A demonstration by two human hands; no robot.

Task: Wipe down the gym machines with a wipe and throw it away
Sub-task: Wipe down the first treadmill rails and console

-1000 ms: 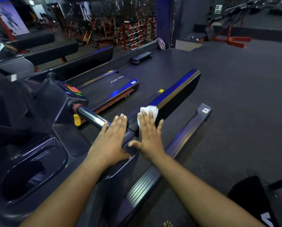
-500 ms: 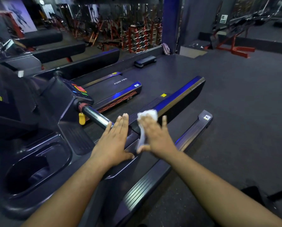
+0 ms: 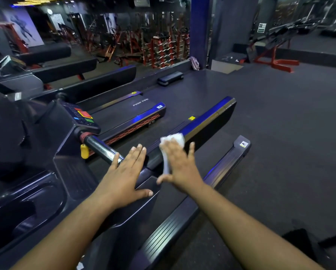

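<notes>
I stand at a dark treadmill (image 3: pixel 52 172) with a chrome handrail (image 3: pixel 99 148) and a button console (image 3: pixel 83 115). My left hand (image 3: pixel 124 176) lies flat with straight fingers on the right arm of the console, just past the chrome bar. My right hand (image 3: pixel 179 164) presses a white wipe (image 3: pixel 173 139) against the end of that arm with flat fingers. The wipe pokes out beyond the fingertips and along the thumb side; most of it is hidden under the palm.
A cup holder (image 3: pixel 24 209) is sunk in the console at lower left. The treadmill's side rail (image 3: pixel 217 172) runs below my right arm. A second treadmill deck (image 3: pixel 136 112) lies beyond. Dark rubber floor (image 3: pixel 280 123) spreads right, with a red bench (image 3: pixel 276 57) at the back.
My right hand has slid the wipe a little along the arm and the wipe has bunched toward the thumb side. The left hand stays flat in place. The camera has tilted up slightly.
</notes>
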